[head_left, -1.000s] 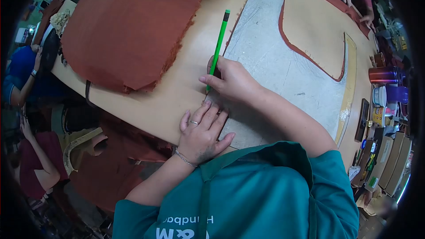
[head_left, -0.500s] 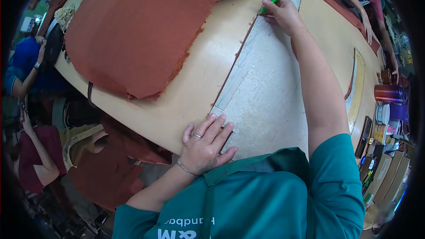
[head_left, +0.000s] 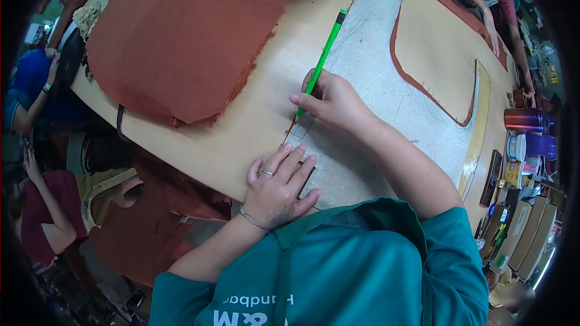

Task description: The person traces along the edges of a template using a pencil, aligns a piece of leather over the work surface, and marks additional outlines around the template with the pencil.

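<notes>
Cluttered workroom space surrounds a pale tabletop [head_left: 260, 111], with a person in blue [head_left: 31, 87] beyond its left edge and another person's arm [head_left: 482, 9] at the far right. On it lies a large reddish-brown sheet [head_left: 181, 42] with a ragged edge, and to its right, apart from it, a grey template [head_left: 374, 78] with a deep curved cutout; reddish-brown material shows along the rim of that curve. The right hand [head_left: 331, 101] pinches a green pencil [head_left: 325, 54] between thumb and fingers, point down at the template's left edge; the tip is small and shaded, so whether it touches the surface is hard to tell. Just below, the left hand [head_left: 277, 186] lies flat with fingers extended, over the template's near left corner. A metallic cup [head_left: 523, 119] and cardboard boxes [head_left: 531, 232] stand along the right side.
</notes>
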`<state>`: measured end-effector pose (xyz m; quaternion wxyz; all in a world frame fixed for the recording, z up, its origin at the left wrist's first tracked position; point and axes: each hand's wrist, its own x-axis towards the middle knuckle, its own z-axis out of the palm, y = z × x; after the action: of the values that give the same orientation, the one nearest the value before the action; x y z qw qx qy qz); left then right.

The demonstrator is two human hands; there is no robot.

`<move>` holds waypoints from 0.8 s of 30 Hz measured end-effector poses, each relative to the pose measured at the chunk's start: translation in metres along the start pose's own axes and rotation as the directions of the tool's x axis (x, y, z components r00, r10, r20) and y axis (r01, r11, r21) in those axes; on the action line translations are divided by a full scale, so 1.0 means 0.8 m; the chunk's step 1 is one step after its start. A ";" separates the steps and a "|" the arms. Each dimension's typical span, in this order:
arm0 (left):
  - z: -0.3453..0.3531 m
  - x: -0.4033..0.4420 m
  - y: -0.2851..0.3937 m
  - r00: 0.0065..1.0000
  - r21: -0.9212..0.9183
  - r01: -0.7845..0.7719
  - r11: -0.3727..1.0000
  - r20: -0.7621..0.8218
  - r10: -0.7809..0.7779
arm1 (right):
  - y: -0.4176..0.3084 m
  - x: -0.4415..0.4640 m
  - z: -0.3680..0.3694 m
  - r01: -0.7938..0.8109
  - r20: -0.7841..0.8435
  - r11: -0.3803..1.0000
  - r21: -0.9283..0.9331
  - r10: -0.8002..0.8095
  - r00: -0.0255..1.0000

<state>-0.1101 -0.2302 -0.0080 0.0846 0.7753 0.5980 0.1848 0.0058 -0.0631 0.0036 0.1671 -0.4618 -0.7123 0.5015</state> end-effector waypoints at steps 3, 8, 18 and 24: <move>-0.002 0.001 0.000 1.000 0.000 -0.004 1.000 0.005 0.004 | -0.007 -0.006 0.009 -0.006 0.003 0.998 -0.064 0.006 1.000; 0.000 0.000 0.000 1.000 0.010 -0.008 1.000 -0.005 0.008 | 0.001 -0.007 0.016 0.071 0.005 0.990 -0.118 -0.071 0.997; 0.003 0.001 -0.001 1.000 0.032 0.000 0.999 -0.022 0.000 | 0.061 0.135 -0.134 0.048 -0.416 0.998 -0.037 -0.060 0.907; -0.001 0.002 0.000 1.000 0.006 0.016 1.000 0.005 -0.016 | 0.060 0.121 -0.158 0.301 -0.645 0.920 0.252 -0.072 0.761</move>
<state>-0.1097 -0.2285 -0.0067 0.0853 0.7712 0.6045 0.1802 0.0678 0.0909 -0.0037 0.5205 -0.4907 -0.5615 0.4160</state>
